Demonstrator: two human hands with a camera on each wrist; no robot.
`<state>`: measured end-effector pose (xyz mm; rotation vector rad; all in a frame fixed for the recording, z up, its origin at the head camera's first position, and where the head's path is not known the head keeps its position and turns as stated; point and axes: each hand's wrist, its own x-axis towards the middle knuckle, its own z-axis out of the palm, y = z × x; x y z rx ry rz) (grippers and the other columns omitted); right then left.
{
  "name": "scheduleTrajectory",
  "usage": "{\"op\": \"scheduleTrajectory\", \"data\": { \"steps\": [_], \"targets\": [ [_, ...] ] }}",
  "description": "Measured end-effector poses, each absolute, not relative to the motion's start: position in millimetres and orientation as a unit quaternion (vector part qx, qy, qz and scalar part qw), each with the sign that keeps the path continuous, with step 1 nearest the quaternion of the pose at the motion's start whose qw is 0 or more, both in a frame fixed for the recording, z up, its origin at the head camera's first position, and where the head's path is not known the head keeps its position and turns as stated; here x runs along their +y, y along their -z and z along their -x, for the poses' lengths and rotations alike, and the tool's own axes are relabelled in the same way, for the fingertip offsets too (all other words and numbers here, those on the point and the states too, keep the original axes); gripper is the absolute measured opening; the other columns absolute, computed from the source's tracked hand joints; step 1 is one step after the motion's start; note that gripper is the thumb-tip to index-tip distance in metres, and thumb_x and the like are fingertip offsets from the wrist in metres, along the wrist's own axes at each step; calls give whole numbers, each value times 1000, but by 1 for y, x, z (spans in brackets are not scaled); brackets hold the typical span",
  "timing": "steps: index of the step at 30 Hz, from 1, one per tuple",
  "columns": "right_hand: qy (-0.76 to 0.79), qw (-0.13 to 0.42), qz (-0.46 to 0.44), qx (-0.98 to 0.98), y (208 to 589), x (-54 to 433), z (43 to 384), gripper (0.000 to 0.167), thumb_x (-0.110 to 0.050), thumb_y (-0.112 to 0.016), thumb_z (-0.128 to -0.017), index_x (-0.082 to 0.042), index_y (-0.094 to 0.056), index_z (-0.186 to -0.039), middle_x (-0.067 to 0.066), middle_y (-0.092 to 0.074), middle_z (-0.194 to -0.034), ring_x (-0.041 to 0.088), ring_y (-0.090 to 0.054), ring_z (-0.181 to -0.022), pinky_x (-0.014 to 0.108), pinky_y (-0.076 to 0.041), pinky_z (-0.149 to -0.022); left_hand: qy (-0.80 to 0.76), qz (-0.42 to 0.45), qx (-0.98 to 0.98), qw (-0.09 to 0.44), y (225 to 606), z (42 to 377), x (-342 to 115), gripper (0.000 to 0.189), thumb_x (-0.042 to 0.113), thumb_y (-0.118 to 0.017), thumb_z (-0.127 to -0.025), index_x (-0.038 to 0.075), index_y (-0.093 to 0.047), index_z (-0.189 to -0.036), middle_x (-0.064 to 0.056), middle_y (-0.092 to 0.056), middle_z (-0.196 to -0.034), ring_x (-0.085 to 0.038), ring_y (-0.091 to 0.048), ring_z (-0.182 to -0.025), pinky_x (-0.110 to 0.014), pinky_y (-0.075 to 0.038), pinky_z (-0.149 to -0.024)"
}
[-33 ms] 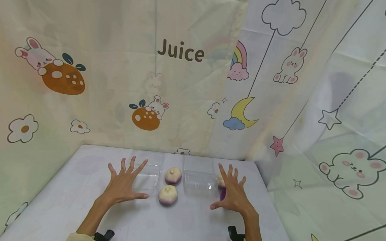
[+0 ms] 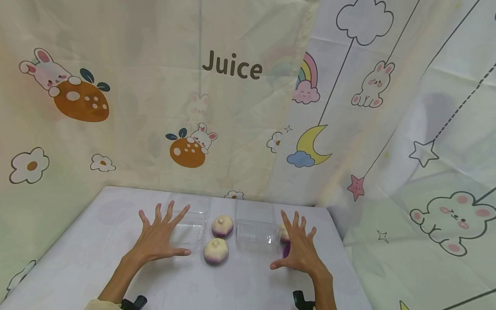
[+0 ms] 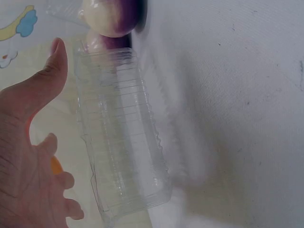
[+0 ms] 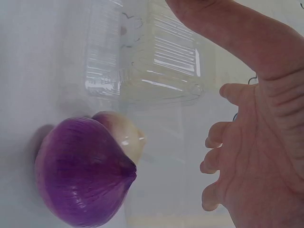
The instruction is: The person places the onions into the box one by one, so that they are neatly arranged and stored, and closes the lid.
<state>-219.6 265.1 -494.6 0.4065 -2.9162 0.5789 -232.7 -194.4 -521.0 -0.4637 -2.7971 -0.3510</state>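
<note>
My left hand [image 2: 156, 237] is spread wide beside a clear plastic container [image 2: 187, 232], holding nothing. My right hand [image 2: 300, 247], fingers also spread, is above a purple onion [image 4: 85, 171] and a cream-and-purple bulb [image 4: 128, 137]; in the head view it partly covers both. A second clear plastic container [image 2: 257, 232] stands left of the right hand. Two more cream-and-purple bulbs, a far one [image 2: 222, 226] and a near one [image 2: 215, 251], sit between the containers. In the left wrist view, the left hand's thumb and fingers stand apart from the container's wall.
Everything stands on a white-covered table [image 2: 240, 284]. Patterned curtains [image 2: 240, 112] hang behind it and on the right. Both containers have raised clear lids at the back, next to the curtain.
</note>
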Motion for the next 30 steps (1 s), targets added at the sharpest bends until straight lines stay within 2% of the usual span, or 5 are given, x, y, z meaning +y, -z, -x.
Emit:
{"op": "scheduleTrajectory", "data": {
  "steps": [12, 21, 25, 27, 30],
  "targets": [
    [-224, 78, -130, -963, 496, 272, 217, 158, -58, -107, -52, -20, -17, -176, 38, -6, -177, 72, -7, -159, 99, -1, -113, 130, 164, -965, 159, 522, 233, -191, 128, 84, -83, -69, 32, -31, -173, -33, -33, -173, -71, -31, -153, -100, -10, -110],
    [-253, 79, -106, -958, 495, 286, 211, 147, -48, -107, -60, -18, -21, -175, 34, -11, -179, 67, -12, -162, 92, -4, -121, 196, 137, -954, 178, 510, 232, -172, 99, 65, -78, -91, 20, -39, -170, -27, -47, -168, -55, -44, -153, -85, -29, -120],
    [-266, 81, -103, -955, 496, 292, 208, 142, -44, -107, -63, -14, -25, -174, 34, -17, -178, 66, -16, -161, 90, -5, -122, 242, 121, -938, 216, 503, 229, -157, 76, 50, -81, -96, 17, -55, -160, -21, -76, -132, -36, -74, -92, -56, -62, -83],
    [-270, 82, -99, -954, 498, 295, 206, 139, -44, -106, -64, -12, -26, -174, 35, -23, -176, 67, -21, -159, 90, -11, -122, 258, 117, -927, 246, 502, 228, -149, 63, 45, -82, -97, 16, -66, -150, -17, -82, -103, -21, -58, -61, -37, -51, -55],
    [-271, 79, -86, -955, 503, 300, 203, 135, -43, -105, -66, -10, -29, -173, 34, -37, -171, 65, -37, -153, 84, -28, -122, 287, 119, -905, 290, 504, 227, -134, 42, 37, -83, -97, 14, -77, -132, -10, -81, -80, -14, -56, -52, -25, -34, -47]
  ]
}}
